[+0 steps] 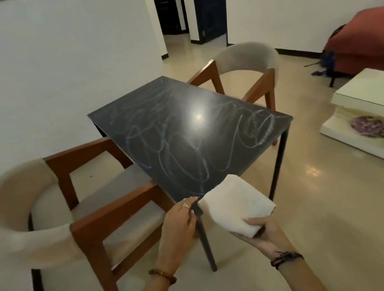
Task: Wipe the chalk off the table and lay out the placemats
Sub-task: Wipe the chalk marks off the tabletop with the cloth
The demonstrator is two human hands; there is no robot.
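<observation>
Wiping has not begun: chalk scribbles (185, 141) cover the dark worktop (117, 116), the right hand (263, 232) fingers clamped on a folded white cloth (237, 204) at its near corner, left hand (178, 221) fingers relaxed; next, press cloth flat and sweep; no placemats visible

1. Two bare forearms, no sleeves in view.
2. On the left wrist, a bracelet of round brown beads (162, 275), wood-like, some darker and some amber, strung in a single loop.
3. On the left hand (177, 224), a thin silvery ring (185, 205) with a small raised ornament, worn on one finger; exact shape too small to tell.
4. On the right wrist, a dark corded bracelet (286, 257), several thin black strands bundled together, loose ends sticking out at a knot on the upper side.
5. Right hand (263, 231) without visible rings.
</observation>
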